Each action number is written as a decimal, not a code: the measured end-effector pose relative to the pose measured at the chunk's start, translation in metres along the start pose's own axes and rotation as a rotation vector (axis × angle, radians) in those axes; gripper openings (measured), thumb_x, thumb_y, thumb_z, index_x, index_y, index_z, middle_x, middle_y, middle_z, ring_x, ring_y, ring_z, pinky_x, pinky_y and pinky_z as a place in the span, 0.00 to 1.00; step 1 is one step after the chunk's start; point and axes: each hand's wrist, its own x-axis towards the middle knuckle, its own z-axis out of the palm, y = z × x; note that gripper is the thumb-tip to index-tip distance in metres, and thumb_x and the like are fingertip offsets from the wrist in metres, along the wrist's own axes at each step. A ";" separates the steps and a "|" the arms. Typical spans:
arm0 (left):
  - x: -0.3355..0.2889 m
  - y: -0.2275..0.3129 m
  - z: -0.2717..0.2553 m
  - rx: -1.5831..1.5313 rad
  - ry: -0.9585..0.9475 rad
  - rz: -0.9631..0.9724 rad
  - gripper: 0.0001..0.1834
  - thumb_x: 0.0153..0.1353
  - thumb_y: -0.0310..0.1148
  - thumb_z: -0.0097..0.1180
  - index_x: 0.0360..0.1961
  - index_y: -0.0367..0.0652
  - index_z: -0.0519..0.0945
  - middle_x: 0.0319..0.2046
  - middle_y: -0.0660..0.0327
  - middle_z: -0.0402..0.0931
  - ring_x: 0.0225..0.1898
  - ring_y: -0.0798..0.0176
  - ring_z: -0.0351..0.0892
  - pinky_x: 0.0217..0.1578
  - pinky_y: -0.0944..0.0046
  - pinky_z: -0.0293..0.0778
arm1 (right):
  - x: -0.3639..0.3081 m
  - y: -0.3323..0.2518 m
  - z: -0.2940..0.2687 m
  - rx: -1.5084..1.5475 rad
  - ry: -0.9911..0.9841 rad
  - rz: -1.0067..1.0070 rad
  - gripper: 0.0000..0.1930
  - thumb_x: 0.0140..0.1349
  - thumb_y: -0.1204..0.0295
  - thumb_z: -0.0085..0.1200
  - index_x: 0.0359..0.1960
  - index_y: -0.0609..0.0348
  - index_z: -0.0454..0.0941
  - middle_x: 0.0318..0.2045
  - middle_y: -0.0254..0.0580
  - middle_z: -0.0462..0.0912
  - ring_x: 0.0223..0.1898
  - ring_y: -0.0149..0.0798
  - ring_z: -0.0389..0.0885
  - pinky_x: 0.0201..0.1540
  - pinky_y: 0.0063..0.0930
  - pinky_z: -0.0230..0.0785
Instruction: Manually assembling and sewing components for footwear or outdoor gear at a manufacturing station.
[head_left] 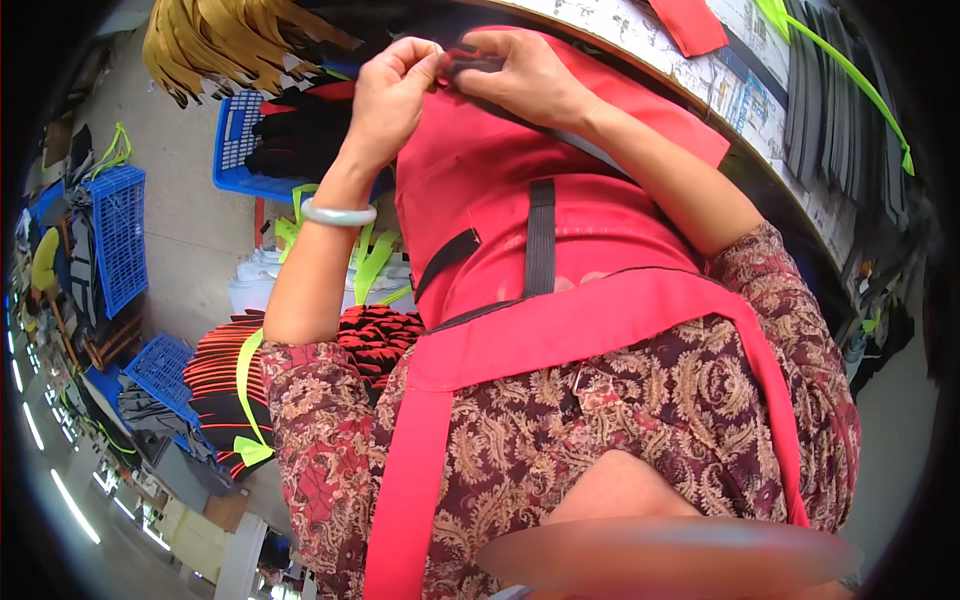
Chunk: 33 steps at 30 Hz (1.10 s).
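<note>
My left hand [392, 98], with a pale bangle on its wrist, is closed in a pinch at the upper middle. What its fingertips hold is mostly hidden; a bit of red and dark material shows there. Right beside it, my right hand [525, 82] grips a dark fabric strip [474, 62] between thumb and fingers. A grey-black length [585, 150] trails below that hand and forearm. Both hands are above the red apron [470, 150] across my lap, which has black straps [540, 235] on it.
A worktable [745, 100] on the right bears a red fabric piece [690, 25], dark strips [830, 110] and a green ribbon [850, 65]. Mustard strips [225, 45] hang at upper left. A blue basket [235, 135] holds black pieces. Red-edged black bundles [220, 375] lie at left.
</note>
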 end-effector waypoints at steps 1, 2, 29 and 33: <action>0.001 0.016 0.010 0.117 -0.043 0.091 0.07 0.67 0.27 0.49 0.36 0.33 0.76 0.31 0.63 0.76 0.31 0.72 0.74 0.35 0.73 0.70 | 0.001 0.021 0.000 -0.167 0.158 -0.029 0.16 0.51 0.64 0.55 0.37 0.63 0.81 0.24 0.49 0.82 0.28 0.37 0.83 0.34 0.30 0.74; -0.007 0.042 0.028 0.065 -0.157 0.165 0.07 0.67 0.28 0.50 0.35 0.33 0.75 0.30 0.63 0.76 0.30 0.72 0.73 0.33 0.73 0.69 | 0.005 0.056 -0.020 -0.128 0.050 0.226 0.17 0.50 0.65 0.54 0.38 0.64 0.81 0.27 0.51 0.83 0.31 0.43 0.84 0.37 0.31 0.75; -0.014 -0.049 0.021 -0.297 -0.023 -0.268 0.21 0.66 0.42 0.53 0.49 0.33 0.74 0.40 0.57 0.77 0.36 0.62 0.81 0.36 0.61 0.80 | 0.020 0.010 -0.017 -0.032 0.036 -0.002 0.18 0.51 0.69 0.56 0.42 0.67 0.72 0.28 0.46 0.78 0.35 0.35 0.78 0.41 0.28 0.71; -0.014 0.020 0.030 -0.436 0.034 0.347 0.36 0.63 0.52 0.53 0.63 0.38 0.59 0.57 0.54 0.68 0.56 0.53 0.72 0.58 0.54 0.68 | 0.009 -0.060 -0.025 0.318 0.018 -0.029 0.16 0.51 0.72 0.56 0.41 0.65 0.72 0.30 0.43 0.78 0.33 0.31 0.75 0.38 0.27 0.70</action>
